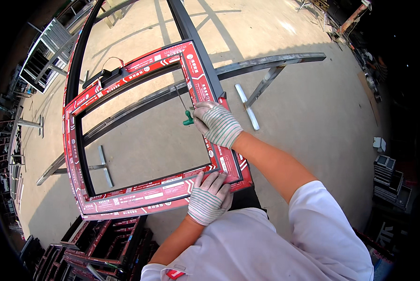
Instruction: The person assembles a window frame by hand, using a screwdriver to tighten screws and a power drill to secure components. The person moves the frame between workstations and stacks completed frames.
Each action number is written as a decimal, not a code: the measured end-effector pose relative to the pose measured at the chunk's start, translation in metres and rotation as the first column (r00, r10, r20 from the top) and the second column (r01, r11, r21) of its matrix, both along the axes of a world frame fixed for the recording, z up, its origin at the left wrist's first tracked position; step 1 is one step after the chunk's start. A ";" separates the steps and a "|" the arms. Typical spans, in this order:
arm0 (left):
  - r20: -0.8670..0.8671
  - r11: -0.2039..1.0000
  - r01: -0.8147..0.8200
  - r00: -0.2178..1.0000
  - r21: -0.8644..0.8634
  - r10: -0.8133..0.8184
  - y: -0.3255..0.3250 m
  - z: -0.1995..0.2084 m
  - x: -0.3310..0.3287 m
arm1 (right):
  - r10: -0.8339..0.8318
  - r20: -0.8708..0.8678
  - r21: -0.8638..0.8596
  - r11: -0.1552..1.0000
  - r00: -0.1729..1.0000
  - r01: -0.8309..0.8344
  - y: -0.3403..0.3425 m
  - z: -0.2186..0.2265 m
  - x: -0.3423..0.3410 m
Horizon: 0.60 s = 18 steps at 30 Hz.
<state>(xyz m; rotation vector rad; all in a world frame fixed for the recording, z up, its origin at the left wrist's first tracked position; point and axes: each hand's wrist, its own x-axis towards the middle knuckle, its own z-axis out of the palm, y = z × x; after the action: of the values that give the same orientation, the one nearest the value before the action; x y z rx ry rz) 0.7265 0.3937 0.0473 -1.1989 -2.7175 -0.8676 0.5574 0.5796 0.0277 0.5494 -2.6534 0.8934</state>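
Note:
A window frame [139, 193], wrapped in red and white printed film, lies in front of me with its middle open. My right hand [216, 124], in a white and green striped glove, is closed at the right side rail. Its thumb and fingers pinch a green T-handled hex key [188, 118], whose thin metal shaft points up and left over the opening. In a matching glove, my left hand [208, 199] lies on the near rail by the right corner, fingers spread over the film. A black handle [104, 77] sits on the far rail.
Grey metal trestle beams [271, 60] run under the frame. A larger dark frame [184, 21] extends beyond it. More red-wrapped frames [111, 241] are stacked at lower left. A metal rack [46, 54] stands far left, and dark profiles [388, 180] are piled at right.

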 end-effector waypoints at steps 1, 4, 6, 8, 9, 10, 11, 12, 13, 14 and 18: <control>-0.018 1.000 -0.008 1.000 -0.004 0.008 0.000 -0.001 0.002 | 0.005 0.006 -0.006 1.000 1.000 -0.005 0.000 -0.002 0.000; -0.068 0.999 -0.037 0.997 -0.011 0.036 0.002 -0.006 0.003 | 0.014 0.016 -0.032 0.999 1.000 -0.013 -0.003 -0.007 -0.001; -0.055 0.999 -0.035 0.998 -0.034 0.034 0.003 -0.006 0.004 | 0.051 0.018 0.009 0.999 0.999 -0.051 0.003 -0.007 -0.002; -0.076 0.997 -0.044 0.996 -0.068 0.039 0.003 -0.006 0.005 | 0.039 0.018 -0.064 0.997 0.999 -0.038 0.003 -0.005 -0.002; -0.083 0.996 -0.042 0.996 -0.079 0.035 0.004 -0.004 0.005 | 0.028 0.023 -0.101 0.995 0.999 -0.025 0.003 -0.004 0.000; -0.104 0.993 -0.066 0.993 -0.100 0.056 0.004 -0.004 0.006 | 0.049 0.049 -0.117 0.992 0.998 -0.043 0.002 -0.004 0.000; -0.128 0.990 -0.082 0.990 -0.116 0.067 0.005 -0.005 0.008 | 0.079 0.009 -0.117 0.990 0.997 -0.077 0.003 -0.007 -0.002; -0.132 0.986 -0.108 0.987 -0.126 0.091 0.007 -0.004 0.009 | 0.108 -0.032 -0.117 0.987 0.994 -0.111 0.004 -0.013 -0.005; -0.135 0.981 -0.138 0.984 -0.135 0.120 0.008 -0.005 0.013 | 0.141 -0.071 -0.114 0.982 0.987 -0.148 0.003 -0.017 -0.007; -0.132 0.979 -0.167 0.980 -0.121 0.151 0.010 -0.007 0.019 | 0.193 0.017 -0.102 0.976 0.981 -0.190 0.005 -0.012 -0.006; -0.143 0.960 -0.259 0.959 -0.108 0.243 0.025 -0.004 0.031 | 0.265 -0.070 -0.137 0.952 0.962 -0.272 0.009 -0.021 -0.009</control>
<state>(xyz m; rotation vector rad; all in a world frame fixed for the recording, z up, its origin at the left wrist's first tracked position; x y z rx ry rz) 0.7577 0.4189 0.0436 -0.8637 -2.7713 -0.5760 0.5486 0.5887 0.0068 0.8995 -2.4799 1.1223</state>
